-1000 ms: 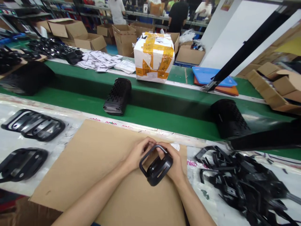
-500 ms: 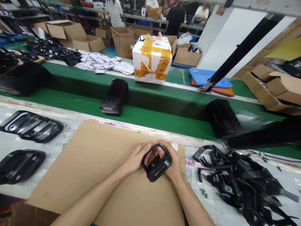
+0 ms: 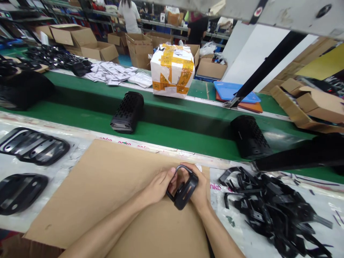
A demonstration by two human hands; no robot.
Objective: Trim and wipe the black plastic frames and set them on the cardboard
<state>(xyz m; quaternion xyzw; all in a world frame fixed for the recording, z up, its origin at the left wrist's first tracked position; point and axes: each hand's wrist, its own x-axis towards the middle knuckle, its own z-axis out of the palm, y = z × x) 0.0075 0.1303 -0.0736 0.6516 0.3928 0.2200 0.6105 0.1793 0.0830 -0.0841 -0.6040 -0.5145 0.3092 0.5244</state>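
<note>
Grip closed: left hand (image 3: 158, 187) and right hand (image 3: 199, 188) hold a black moulded-plastic loop bracket (image 3: 186, 191) between them, over a cardboard sheet (image 3: 94, 200). Smooth bracket now turned more edge-on than earlier, its open frame appearing narrower.

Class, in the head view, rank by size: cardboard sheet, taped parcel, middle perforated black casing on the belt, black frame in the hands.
Cardboard sheet, then taped parcel.
Perforated black casing and black frame look alike; nearness makes ranking them unsure.
</note>
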